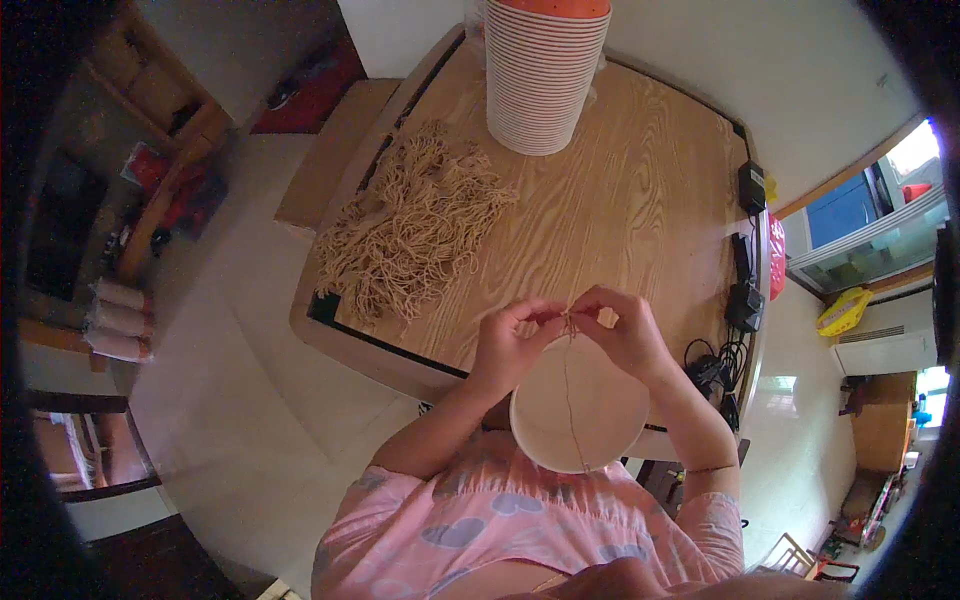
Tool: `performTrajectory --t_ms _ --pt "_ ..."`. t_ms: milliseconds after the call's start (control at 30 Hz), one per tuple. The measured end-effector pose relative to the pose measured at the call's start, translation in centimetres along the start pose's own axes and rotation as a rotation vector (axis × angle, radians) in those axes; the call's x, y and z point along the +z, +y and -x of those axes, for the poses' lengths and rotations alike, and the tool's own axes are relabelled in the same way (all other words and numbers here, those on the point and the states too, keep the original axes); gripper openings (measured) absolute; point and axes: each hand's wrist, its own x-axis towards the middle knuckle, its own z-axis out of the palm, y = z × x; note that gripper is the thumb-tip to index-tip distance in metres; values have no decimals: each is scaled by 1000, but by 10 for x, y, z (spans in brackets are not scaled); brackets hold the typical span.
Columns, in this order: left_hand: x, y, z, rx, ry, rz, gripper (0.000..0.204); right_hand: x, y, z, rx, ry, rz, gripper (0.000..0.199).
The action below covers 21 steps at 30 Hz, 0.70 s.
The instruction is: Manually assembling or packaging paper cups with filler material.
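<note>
A white round bucket [535,410] rests at my lap by the near table edge, its mouth facing up. Across the mouth runs a thin tan string [570,395], from the near rim to the far rim. My left hand [520,333] pinches the string at the far rim. Close beside it, my right hand [622,325] is pinching the same string, fingertips almost meeting the left ones. How the string passes at the rim there is too small to make out. A tangled heap of tan strings [420,220] lies on the table's left part.
A tall stack of nested white buckets [545,85] stands at the back of the wood-grain table [630,200]. Black power adapters [745,305] and bundled cables [720,370] lie along the right edge. A cardboard box [335,150] is beyond the table's left side.
</note>
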Motion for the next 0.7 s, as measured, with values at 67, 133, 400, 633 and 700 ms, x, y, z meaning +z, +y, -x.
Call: performTrajectory --t_ms 67,133,400,633,700 --pt "1 2 1 76 61 -143 18 0 4 0 -3 1 4 8" --pt "0 2 1 80 64 -180 17 0 4 0 -7 3 7 8" --pt "-3 -10 -2 11 27 -86 12 1 3 -2 -7 -60 -38 12" --pt "-5 -8 -3 -142 20 102 11 4 17 -3 53 -163 -225 18" --pt "-6 -6 -2 -166 9 94 11 5 20 -4 20 -141 -234 15"
